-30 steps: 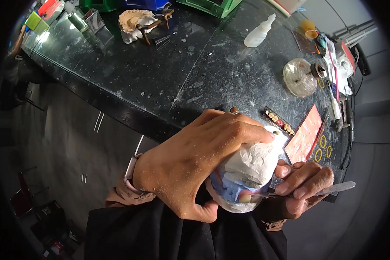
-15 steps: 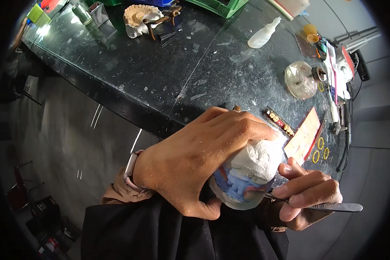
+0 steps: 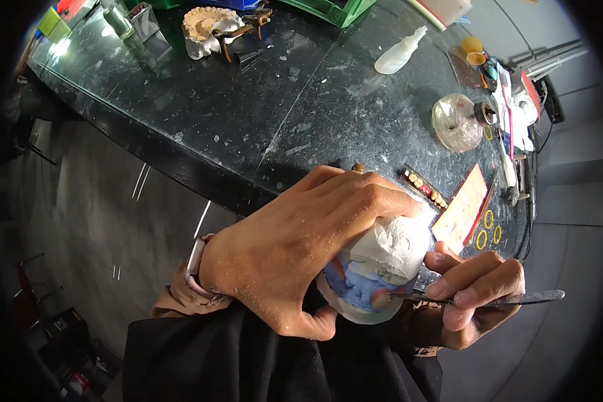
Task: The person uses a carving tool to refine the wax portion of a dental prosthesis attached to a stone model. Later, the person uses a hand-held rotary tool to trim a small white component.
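Observation:
My left hand [image 3: 295, 248] wraps around a white plaster dental cast [image 3: 388, 248] with a blue and pink wax area on its lower face, held close to my body below the bench edge. My right hand [image 3: 472, 295] pinches a thin metal instrument [image 3: 516, 298] like a pen. The instrument's tip rests on the coloured wax of the cast. A watch band shows on my left wrist.
A dark stone bench [image 3: 248, 107] carries a round glass burner [image 3: 454, 122], a white squeeze bottle [image 3: 398, 55], a strip of artificial teeth [image 3: 423, 187], a pink wax sheet [image 3: 463, 209], yellow rings [image 3: 486, 228] and a jaw model on an articulator [image 3: 211, 27]. Green trays stand at the back.
My right hand has turned the instrument so its handle points right and its tip sits on the wax. The cast has shifted slightly right in my left hand.

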Action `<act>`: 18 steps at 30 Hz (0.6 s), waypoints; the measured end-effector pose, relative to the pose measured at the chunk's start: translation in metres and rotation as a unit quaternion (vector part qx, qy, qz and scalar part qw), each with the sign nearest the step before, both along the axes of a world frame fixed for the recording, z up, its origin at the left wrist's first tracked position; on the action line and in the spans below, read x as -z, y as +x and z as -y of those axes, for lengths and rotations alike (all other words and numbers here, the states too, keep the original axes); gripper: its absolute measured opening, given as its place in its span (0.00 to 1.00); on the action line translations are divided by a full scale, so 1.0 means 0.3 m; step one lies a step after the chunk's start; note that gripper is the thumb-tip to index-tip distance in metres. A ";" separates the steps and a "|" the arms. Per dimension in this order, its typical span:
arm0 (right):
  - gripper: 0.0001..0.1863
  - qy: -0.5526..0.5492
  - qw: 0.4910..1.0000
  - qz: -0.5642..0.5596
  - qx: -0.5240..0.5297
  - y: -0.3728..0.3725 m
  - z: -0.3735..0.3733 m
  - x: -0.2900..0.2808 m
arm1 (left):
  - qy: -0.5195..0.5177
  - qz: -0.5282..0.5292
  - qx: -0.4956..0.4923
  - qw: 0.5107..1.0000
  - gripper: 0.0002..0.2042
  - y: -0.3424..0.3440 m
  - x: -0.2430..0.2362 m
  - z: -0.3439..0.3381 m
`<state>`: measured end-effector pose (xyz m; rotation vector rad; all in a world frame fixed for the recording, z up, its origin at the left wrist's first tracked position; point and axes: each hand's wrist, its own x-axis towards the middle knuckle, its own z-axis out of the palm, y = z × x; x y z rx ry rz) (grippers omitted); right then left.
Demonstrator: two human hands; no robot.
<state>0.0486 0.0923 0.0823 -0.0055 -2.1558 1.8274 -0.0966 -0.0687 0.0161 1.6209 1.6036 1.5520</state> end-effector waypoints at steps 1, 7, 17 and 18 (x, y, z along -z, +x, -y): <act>0.08 0.027 0.999 0.016 -0.008 0.000 -0.003 -0.006 | 0.003 0.003 -0.002 1.000 0.45 0.000 -0.001 0.000; 0.11 0.133 0.990 -0.019 -0.028 -0.010 -0.008 0.000 | 0.012 0.007 -0.008 1.000 0.45 0.002 -0.002 0.000; 0.14 0.280 0.949 0.021 -0.141 -0.016 -0.018 -0.083 | 0.019 -0.014 -0.015 1.000 0.44 0.005 -0.002 0.005; 0.14 0.285 0.949 0.029 -0.131 -0.013 -0.013 -0.085 | 0.016 -0.021 -0.015 1.000 0.43 0.004 -0.002 0.006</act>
